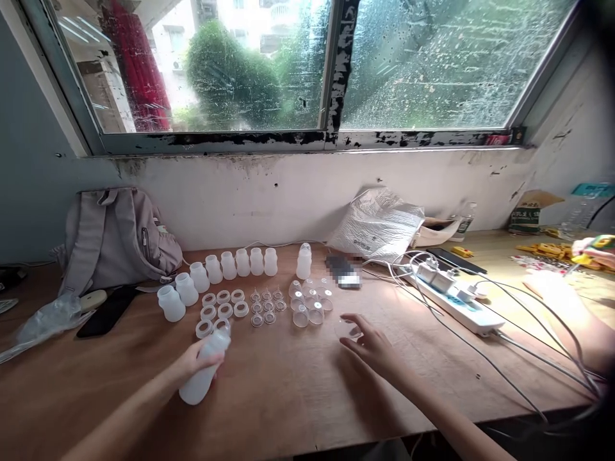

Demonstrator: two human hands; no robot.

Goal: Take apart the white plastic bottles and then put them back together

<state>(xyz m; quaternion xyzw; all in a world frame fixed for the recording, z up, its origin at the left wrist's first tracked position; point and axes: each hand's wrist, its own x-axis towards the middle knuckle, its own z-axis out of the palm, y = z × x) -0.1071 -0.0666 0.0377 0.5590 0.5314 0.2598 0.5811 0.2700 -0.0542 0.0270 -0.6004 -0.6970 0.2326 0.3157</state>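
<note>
My left hand (192, 362) grips a white plastic bottle (204, 370), tilted, its base toward me and a ring with a teat on its top. My right hand (372, 346) pinches a clear dome cap (346, 329) just above the wooden table (288, 397). In front of both hands lie the parts: a curved row of white bottles (221, 269), several white screw rings (221, 304), small clear teats (266, 307) and clear caps (310, 301). One assembled bottle (303, 261) stands upright behind the caps.
A grey backpack (115, 237) leans on the wall at left, with a black phone (106, 312) and a plastic bag (45, 323) beside it. A white power strip (451, 294) with cables lies right. Another person's forearm (567, 307) rests at far right. A crumpled bag (377, 224) sits behind.
</note>
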